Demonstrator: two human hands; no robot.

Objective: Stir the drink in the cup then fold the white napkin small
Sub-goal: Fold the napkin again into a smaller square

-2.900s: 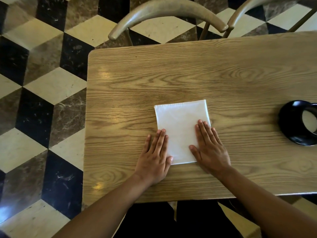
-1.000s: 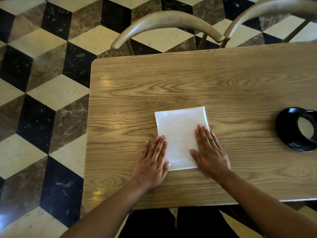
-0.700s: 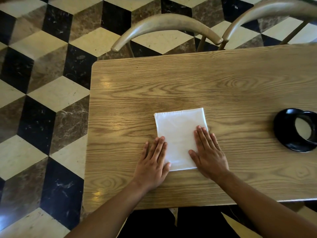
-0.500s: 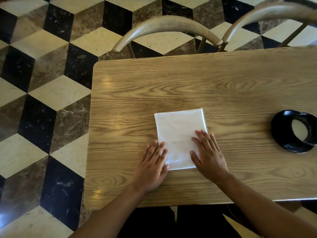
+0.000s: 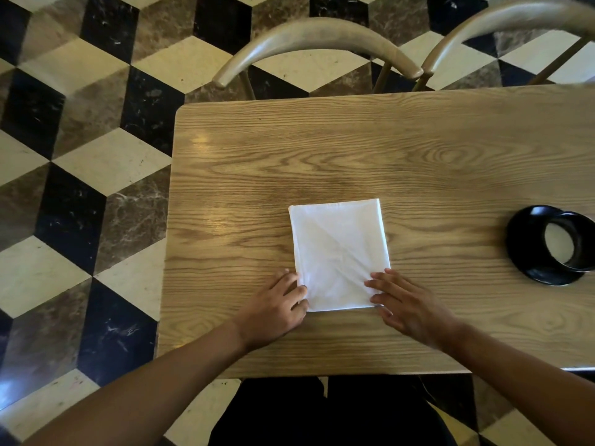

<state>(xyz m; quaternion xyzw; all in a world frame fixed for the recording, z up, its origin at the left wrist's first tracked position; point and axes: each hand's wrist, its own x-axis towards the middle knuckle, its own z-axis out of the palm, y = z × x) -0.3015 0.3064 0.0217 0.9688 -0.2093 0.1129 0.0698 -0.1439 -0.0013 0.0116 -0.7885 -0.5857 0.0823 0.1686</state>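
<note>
Cup point(image 5: 561, 245) cut off by frame edge; fingertips hide napkin point(image 5: 338, 252) corners.

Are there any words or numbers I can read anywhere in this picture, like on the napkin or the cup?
None. No word, number, label or sign shows anywhere.
White napkin: plain, only creases.
Black cup on its saucer: no print or logo visible.
Wooden table: only wood grain.
Floor tiles and chairs: no markings.
</note>
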